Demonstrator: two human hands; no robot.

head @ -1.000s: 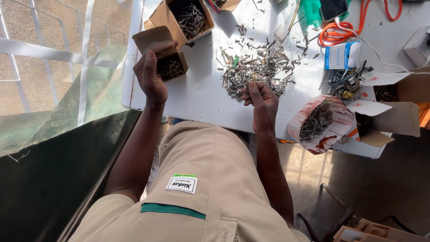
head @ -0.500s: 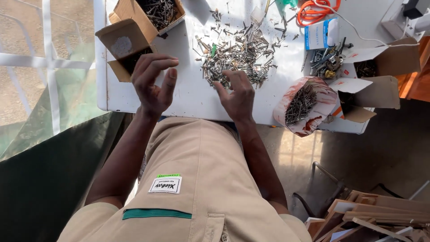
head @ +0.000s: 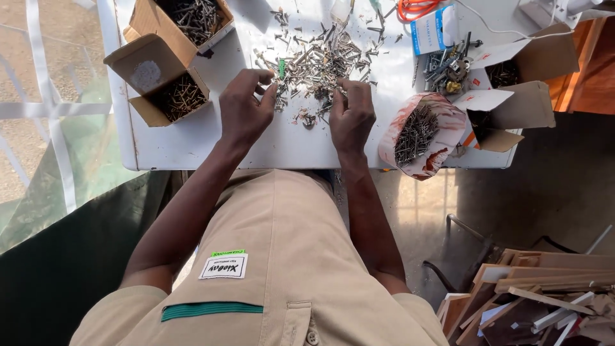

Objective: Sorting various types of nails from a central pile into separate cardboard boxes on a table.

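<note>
Loose heap of mixed screws and nails (head: 320, 61) lies in the upper centre of the frame, spread thin on the white table (head: 192, 144): dark and silvery shanks pointing every way, one small green piece among them near the left edge, fine grit scattered around. Both hands work its near edge. Left hand (head: 243, 112) sits at the heap's lower left, fingers curled down, thumb and fingertips (head: 268, 96) pinched among the pieces; whether one is actually held, I cannot tell. Right hand (head: 352, 115) sits at the lower right of the heap, fingers bent and pressed together on the fasteners, likewise pinching or raking; no single piece shows clearly in its grip. Judged step: sorting, picking like pieces out of the pile. The next move seems to call for isolating one fastener with the fingertips, lifting it free of its neighbours, and carrying it to a matching container without dragging others along. Outward: an open cardboard box of brownish screws (head: 179, 96) at upper left, a second box of darker screws (head: 192, 16) above it at the frame's top; a torn paper-wrapped packet of nails (head: 416, 134) just right of the right hand; further right, more open cartons (head: 512, 109), a clump of metal fittings (head: 445, 67), an orange cord (head: 416, 8). Wooden offcuts (head: 544, 295) lie at lower right.
</note>
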